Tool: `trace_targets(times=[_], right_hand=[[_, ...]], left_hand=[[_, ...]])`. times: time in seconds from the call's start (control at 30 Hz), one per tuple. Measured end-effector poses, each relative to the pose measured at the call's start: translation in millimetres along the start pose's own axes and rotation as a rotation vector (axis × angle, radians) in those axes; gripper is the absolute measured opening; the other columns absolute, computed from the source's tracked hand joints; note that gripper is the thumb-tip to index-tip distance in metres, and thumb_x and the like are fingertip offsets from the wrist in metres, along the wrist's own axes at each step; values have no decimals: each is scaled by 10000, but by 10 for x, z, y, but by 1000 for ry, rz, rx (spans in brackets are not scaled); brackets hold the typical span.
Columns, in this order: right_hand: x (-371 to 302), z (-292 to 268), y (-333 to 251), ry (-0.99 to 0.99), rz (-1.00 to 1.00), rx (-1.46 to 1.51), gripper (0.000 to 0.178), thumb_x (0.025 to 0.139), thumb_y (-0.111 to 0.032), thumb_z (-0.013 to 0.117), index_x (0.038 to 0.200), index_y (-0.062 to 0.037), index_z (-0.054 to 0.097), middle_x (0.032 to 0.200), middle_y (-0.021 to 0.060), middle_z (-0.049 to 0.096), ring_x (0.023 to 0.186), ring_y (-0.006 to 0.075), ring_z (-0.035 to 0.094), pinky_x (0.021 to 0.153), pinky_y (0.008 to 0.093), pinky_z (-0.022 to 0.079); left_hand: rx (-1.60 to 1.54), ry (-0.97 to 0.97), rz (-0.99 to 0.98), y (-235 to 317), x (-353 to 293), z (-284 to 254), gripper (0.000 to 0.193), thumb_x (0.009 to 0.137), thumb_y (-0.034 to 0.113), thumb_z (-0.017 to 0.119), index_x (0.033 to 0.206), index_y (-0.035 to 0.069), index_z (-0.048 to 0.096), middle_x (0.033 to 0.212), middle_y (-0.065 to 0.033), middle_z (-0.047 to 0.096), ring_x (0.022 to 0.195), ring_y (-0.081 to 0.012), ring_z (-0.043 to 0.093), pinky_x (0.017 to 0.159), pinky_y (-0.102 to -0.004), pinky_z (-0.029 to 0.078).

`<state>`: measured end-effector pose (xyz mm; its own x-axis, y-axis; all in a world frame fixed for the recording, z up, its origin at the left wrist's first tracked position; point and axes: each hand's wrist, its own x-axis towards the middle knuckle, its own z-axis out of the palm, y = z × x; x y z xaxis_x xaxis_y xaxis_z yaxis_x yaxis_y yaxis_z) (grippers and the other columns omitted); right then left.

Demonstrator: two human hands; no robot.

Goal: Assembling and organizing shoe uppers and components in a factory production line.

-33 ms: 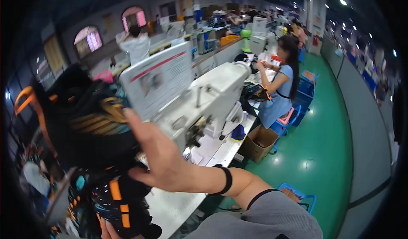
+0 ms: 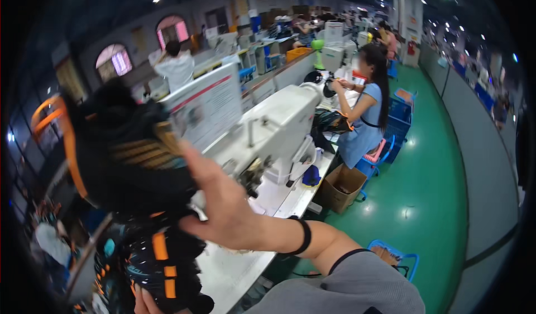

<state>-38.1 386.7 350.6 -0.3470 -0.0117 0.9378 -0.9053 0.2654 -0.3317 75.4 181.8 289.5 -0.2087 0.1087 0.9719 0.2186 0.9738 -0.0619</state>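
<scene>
Two hands on one black shoe upper (image 2: 131,163) with orange trim, raised close to the camera at nine o'clock. Right hand (image 2: 223,208) clasped around its right side, thumb up along the fabric, black band on the wrist. Left hand (image 2: 142,301) barely visible at seven o'clock, only fingertips under a second black-and-orange piece (image 2: 159,264); grip impossible to tell. Beyond, toward one o'clock, white sewing machine (image 2: 279,130) on a white worktable (image 2: 234,269). Farther at two o'clock, seated co-worker in blue (image 2: 363,118), cardboard box (image 2: 343,188) beside, green floor (image 2: 441,202).
</scene>
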Motion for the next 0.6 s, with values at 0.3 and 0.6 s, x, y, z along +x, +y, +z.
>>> trace_targets(times=[0.3, 0.6], right_hand=[[-676, -2312, 554, 612, 501, 80, 683, 728, 36, 648, 1311, 29, 293, 1186, 124, 508, 1067, 177, 553, 793, 267, 520], [-482, -3702, 1909, 1015, 246, 116, 536, 843, 69, 516, 1326, -80, 338, 1241, 94, 506, 1073, 177, 559, 841, 310, 498]], left_hand=[[-228, -234, 597, 1553, 998, 657, 471, 677, 104, 614, 1145, 116, 659, 1151, -149, 604, 879, -286, 573, 703, -365, 435], [-266, 12, 1179, 3232, 2615, 1991, 501, 698, 66, 581, 1193, 141, 578, 1092, -47, 585, 901, -229, 559, 736, -360, 441]])
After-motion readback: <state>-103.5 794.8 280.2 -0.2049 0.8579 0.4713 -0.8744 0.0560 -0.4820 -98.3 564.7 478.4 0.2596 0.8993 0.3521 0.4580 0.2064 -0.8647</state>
